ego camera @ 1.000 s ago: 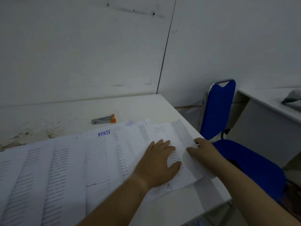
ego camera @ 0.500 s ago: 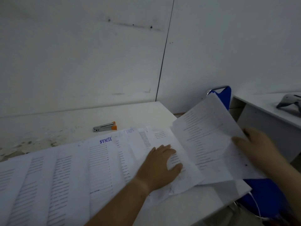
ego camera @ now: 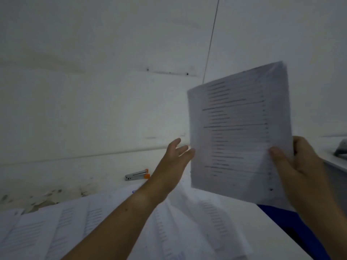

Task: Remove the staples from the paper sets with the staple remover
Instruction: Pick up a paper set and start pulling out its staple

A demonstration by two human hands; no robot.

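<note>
The right hand [ego camera: 300,166] pinches the paper set [ego camera: 238,132], its long axis upright and its print facing the person. The left hand [ego camera: 174,160], fingers apart, is just beside its left edge.

The paper set [ego camera: 238,132] is thin matt white paper, fairly smooth. The sheets [ego camera: 56,231] on the table [ego camera: 90,177] are the same matt stuff. The staple remover [ego camera: 137,174] looks like dull silver metal with orange plastic bits. The table is smooth white, scuffed and blotchy toward the left.
</note>
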